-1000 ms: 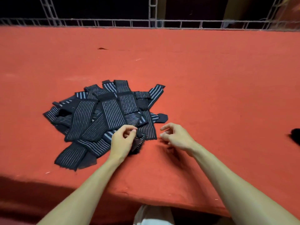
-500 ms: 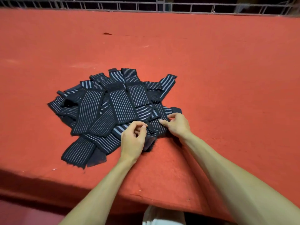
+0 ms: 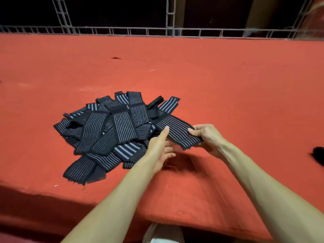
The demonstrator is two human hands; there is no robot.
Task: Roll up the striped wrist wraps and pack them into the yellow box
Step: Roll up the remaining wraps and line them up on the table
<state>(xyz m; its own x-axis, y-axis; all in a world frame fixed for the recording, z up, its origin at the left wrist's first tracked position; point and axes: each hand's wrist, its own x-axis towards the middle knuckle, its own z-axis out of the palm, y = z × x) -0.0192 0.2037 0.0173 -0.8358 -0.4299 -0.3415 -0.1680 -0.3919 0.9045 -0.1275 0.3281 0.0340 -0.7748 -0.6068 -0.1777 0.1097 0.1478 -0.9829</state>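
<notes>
**One wrap lifted from the heap — rolling not yet begun**

Head view: the right hand pinches the near end of one striped wrist wrap, its fingers curled over the edge, holding it just above the desk near the front edge. The left hand is loosely open, with straight fingers touching the wrap's left side and gripping nothing. The wrap's far end lies across the pile of wraps, left of the desk's middle.

This looks like the picking-out step. Next, the strip needs pulling free and its end turned over to start a tight roll — overlapping strips may drag along. The yellow box is not in view. A dark object lies at the desk's right edge, and a metal rail runs along the back edge.
</notes>
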